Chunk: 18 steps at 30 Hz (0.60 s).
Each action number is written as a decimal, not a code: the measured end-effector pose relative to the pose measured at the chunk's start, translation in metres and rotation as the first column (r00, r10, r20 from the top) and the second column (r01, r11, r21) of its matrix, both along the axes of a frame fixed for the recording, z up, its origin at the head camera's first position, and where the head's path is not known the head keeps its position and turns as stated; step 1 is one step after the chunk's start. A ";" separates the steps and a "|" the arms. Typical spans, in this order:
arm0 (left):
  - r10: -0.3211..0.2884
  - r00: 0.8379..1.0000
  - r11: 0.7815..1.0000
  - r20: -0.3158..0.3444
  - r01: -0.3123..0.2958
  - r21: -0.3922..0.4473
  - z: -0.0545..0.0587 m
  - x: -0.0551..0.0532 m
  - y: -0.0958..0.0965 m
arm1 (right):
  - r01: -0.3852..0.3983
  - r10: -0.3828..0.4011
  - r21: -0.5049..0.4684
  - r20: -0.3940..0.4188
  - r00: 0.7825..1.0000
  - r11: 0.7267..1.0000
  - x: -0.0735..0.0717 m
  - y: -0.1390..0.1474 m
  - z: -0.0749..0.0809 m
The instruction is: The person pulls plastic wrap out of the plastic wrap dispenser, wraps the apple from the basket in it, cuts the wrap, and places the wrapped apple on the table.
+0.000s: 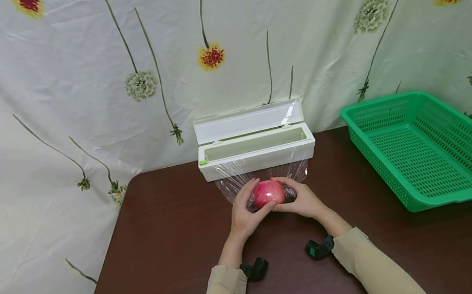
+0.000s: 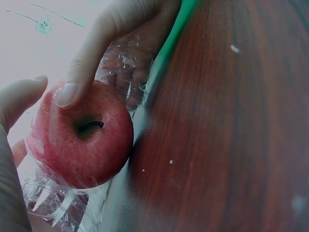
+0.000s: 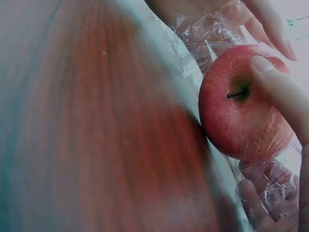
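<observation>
A red apple (image 1: pixel 268 193) sits on its side on the table, stem toward the wearer, partly covered by clear plastic wrap (image 1: pixel 227 186). My left hand (image 1: pixel 243 214) curves round its left side, with the thumb close to its top in the left wrist view. From the other side, my right hand (image 1: pixel 305 201) holds it, the thumb (image 3: pixel 277 82) pressing near the stem (image 3: pixel 236 94). Crumpled wrap (image 2: pixel 55 195) covers fingers of both hands at the apple's sides. The film runs back to a white wrap dispenser (image 1: pixel 259 160), whose lid (image 1: pixel 248 121) stands raised.
At the right stands a green plastic basket (image 1: pixel 390 170) with slotted walls. The brown table (image 1: pixel 166 262) meets a flower-patterned cloth (image 1: pixel 81 89) behind the dispenser. Each wrist wears a black strap device, such as the left one (image 1: pixel 255 269).
</observation>
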<state>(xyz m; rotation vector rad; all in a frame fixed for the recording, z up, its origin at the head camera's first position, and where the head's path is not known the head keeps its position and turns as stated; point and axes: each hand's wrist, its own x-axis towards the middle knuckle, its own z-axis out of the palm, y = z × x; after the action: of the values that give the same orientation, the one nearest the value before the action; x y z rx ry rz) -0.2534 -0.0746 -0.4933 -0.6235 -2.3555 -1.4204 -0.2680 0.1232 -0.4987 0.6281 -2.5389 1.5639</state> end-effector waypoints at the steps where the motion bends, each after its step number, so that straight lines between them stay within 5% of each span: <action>1: -0.014 1.000 1.000 0.002 0.014 0.006 0.000 0.000 0.000 | 0.003 -0.003 0.002 0.003 1.000 1.000 0.000 0.000 0.000; 10: -0.091 0.996 0.995 -0.022 0.092 0.040 -0.002 -0.003 -0.002 | 0.004 -0.004 -0.008 0.003 1.000 1.000 0.000 0.001 0.001; 18: -0.065 0.998 0.998 -0.013 0.065 0.001 -0.004 -0.005 -0.003 | -0.013 0.015 0.015 -0.084 0.996 1.000 -0.002 0.002 -0.001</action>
<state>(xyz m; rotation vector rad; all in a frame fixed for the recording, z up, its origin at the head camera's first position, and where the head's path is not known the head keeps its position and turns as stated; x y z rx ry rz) -0.2581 -0.0772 -0.4972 -0.7125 -2.3444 -1.4401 -0.2700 0.1249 -0.5000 0.6994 -2.4924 1.4916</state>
